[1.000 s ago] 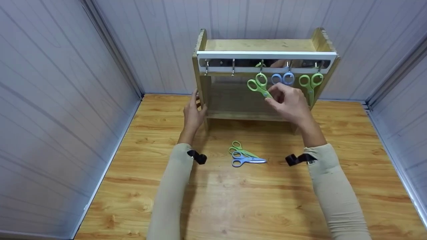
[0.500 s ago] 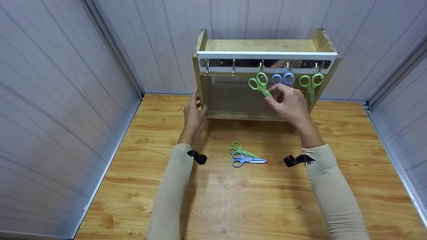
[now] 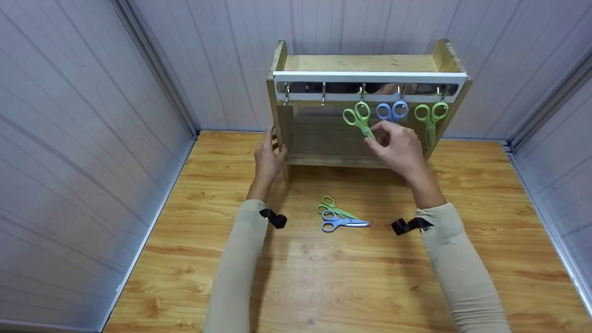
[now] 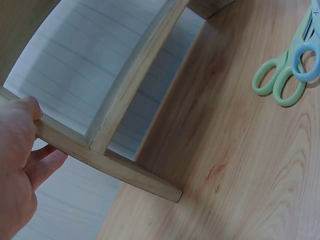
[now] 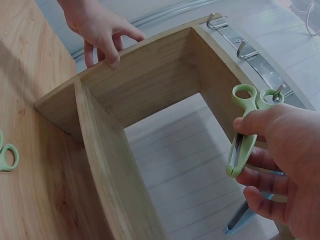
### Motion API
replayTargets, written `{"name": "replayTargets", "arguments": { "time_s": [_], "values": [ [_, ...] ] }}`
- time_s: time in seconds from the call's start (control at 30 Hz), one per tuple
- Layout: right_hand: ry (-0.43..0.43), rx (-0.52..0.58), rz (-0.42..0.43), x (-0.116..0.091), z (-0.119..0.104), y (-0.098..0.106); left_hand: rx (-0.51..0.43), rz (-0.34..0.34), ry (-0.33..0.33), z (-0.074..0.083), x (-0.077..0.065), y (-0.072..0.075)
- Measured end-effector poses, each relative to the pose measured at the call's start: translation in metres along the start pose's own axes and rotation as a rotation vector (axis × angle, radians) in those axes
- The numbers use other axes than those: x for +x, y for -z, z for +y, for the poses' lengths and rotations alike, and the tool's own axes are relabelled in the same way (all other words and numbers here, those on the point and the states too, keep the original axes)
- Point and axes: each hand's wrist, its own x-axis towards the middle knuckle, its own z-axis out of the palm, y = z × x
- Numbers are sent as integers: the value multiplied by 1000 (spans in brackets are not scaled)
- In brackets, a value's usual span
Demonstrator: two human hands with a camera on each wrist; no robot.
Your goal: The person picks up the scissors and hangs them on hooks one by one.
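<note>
My right hand (image 3: 400,147) pinches a pair of green scissors (image 5: 243,145) near the pivot, blades pointing down. One handle loop of it is over the middle hook (image 5: 280,91) of the rail. My left hand (image 3: 268,157) grips the left side panel of the wooden shelf (image 4: 115,167), thumb on one face and fingers on the other. To the right, blue scissors (image 3: 392,110) hang on another hook, partly hidden behind my right hand. Another green pair of scissors (image 3: 431,121) hangs from the rightmost hook.
On the wooden floor in front of the shelf lie blue scissors (image 3: 342,222), overlapping a green pair of scissors (image 3: 329,203). The hook rail (image 3: 370,76) runs across the shelf's top front; its two left hooks (image 3: 323,95) bear nothing. Panelled walls (image 3: 222,55) enclose the space.
My right hand has shifted slightly down and left along the green scissors, whose loop stays at the middle hook. The left hand has kept its place on the shelf.
</note>
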Motion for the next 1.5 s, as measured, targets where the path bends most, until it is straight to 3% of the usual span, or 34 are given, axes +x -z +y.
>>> {"name": "replayTargets", "arguments": {
  "time_s": [0.4, 0.8, 1.5],
  "values": [
    [-11, -6, -9, -3, 3, -9, 3, -2, 24, 0, 0, 0],
    [-43, -10, -34, -5, 8, -18, 9, 6, -4, -1, 0, 0],
    [-62, -12, -83, -8, 11, -30, 15, -14, 35, 2, 0, 1]
  ]
}}
